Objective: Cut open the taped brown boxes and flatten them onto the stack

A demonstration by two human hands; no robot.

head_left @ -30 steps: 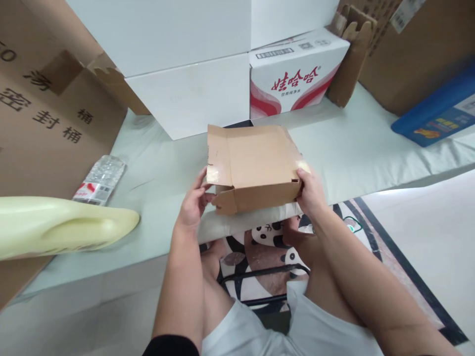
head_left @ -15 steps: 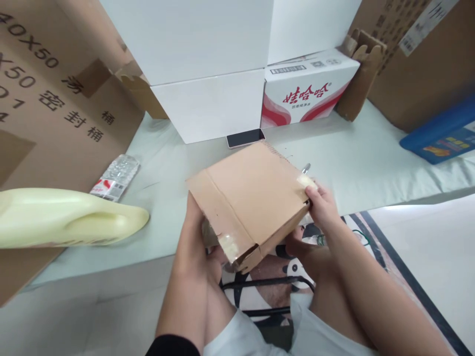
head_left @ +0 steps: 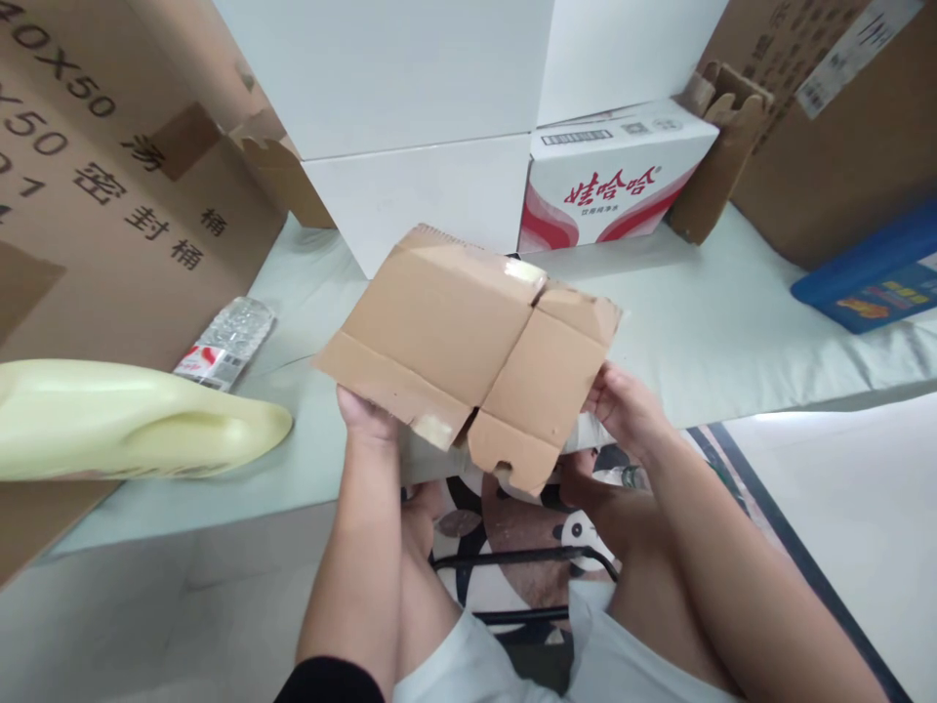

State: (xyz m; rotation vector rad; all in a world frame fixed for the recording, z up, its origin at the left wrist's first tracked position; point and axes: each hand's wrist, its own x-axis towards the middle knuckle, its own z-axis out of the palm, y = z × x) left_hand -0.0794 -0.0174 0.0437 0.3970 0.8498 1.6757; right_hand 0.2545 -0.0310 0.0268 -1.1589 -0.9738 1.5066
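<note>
I hold a small brown cardboard box [head_left: 468, 351] up in the air above the near edge of the pale table [head_left: 732, 332], tilted with its underside toward me and one flap hanging at the bottom. My left hand [head_left: 364, 415] grips its lower left edge from underneath, fingers hidden behind the cardboard. On the right side my right hand [head_left: 622, 405] is closed on the box's right edge. Bits of clear tape show on the box's seams.
White boxes [head_left: 417, 127] and a red-and-white printed carton [head_left: 615, 176] stand at the back. Large brown cartons [head_left: 109, 176] flank both sides. A crushed plastic bottle [head_left: 224, 342] lies left, beside a pale yellow object [head_left: 124, 420]. A blue box [head_left: 871, 273] sits far right.
The box has been lifted off the table edge and turned over in both hands, so its other face and a loose flap now show. The phone seen behind it is now hidden.
</note>
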